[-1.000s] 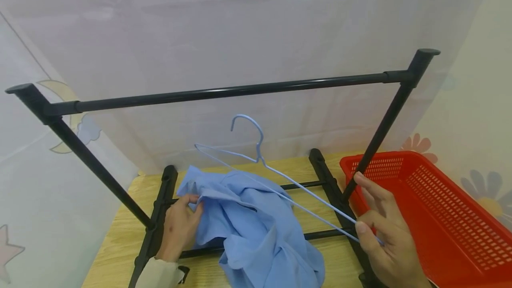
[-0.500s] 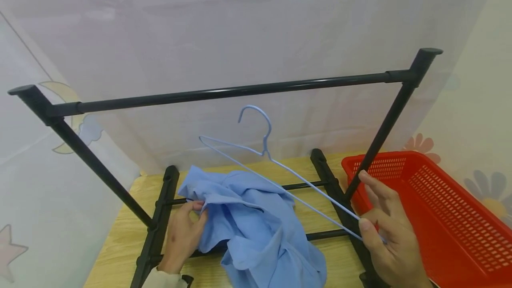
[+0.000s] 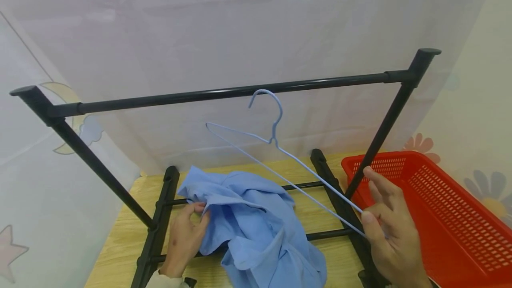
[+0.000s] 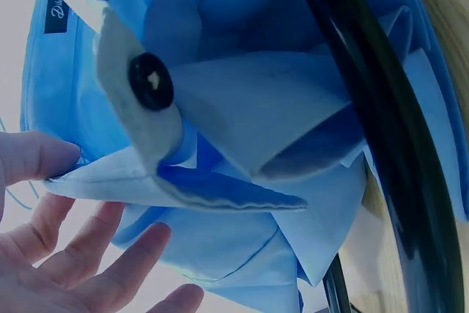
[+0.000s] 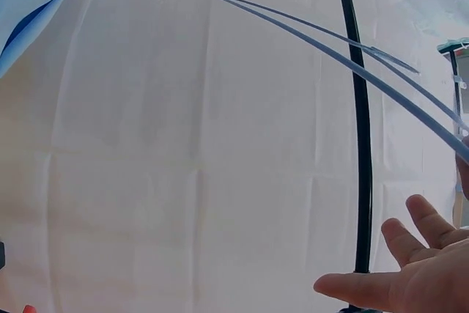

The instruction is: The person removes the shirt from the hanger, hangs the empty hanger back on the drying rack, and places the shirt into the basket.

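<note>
A crumpled light-blue garment (image 3: pixel 260 221) lies over the lower bars of a black rack (image 3: pixel 244 91). My left hand (image 3: pixel 185 237) pinches its edge between thumb and fingers at the left. In the left wrist view, the garment (image 4: pixel 242 100) has a black button (image 4: pixel 151 81) on a pale band and a dark label (image 4: pixel 56 5); the other fingers are spread below the edge. My right hand (image 3: pixel 394 234) holds one end of a thin blue wire hanger (image 3: pixel 276 141) above the garment. The hanger is tilted, its hook overlapping the rack's top bar in the head view.
A red plastic basket (image 3: pixel 436 217) stands right of the rack, partly behind my right hand. Beneath is a wooden tabletop (image 3: pixel 116 243). A pale sheet (image 3: pixel 240 26) hangs behind the rack. Two slanted posts (image 3: pixel 104 174) rise at the rack's sides.
The hanger has swung up and to the right, its hook rising to the height of the top bar. My right hand has shifted slightly; the left keeps its pinch on the garment.
</note>
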Demonstrator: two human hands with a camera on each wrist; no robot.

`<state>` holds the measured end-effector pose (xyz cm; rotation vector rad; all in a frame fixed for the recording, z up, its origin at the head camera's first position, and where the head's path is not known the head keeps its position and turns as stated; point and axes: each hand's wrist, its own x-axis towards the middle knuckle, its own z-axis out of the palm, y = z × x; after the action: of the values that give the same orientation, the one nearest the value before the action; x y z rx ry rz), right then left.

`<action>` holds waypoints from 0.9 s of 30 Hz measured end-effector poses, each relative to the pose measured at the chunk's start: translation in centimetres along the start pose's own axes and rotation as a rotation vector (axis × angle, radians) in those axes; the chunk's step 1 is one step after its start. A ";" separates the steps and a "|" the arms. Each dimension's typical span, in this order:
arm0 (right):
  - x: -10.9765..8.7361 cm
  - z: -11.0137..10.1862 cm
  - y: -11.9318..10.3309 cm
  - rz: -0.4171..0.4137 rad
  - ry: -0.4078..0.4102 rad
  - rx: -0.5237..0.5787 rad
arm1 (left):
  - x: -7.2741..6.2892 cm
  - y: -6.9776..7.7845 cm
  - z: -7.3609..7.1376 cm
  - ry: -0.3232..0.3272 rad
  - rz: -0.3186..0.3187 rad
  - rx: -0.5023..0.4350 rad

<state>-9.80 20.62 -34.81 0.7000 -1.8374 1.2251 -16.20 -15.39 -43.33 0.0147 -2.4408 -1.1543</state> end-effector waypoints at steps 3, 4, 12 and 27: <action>0.2 0.0 -0.1 0.009 0.019 -0.012 | 0.0 0.1 0.1 0.002 0.006 -0.009; 0.3 0.1 -0.1 0.012 0.025 -0.017 | 0.0 0.2 0.1 0.003 0.010 -0.012; 1.1 0.2 -0.2 0.009 0.034 0.005 | -0.1 0.5 0.2 0.005 0.016 -0.023; 1.9 1.0 -0.1 0.023 0.046 0.009 | -0.1 1.0 0.4 0.009 0.034 -0.055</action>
<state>-10.99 19.59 -33.38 0.6517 -1.8076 1.2549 -16.12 -14.39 -42.84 -0.0380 -2.3916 -1.2039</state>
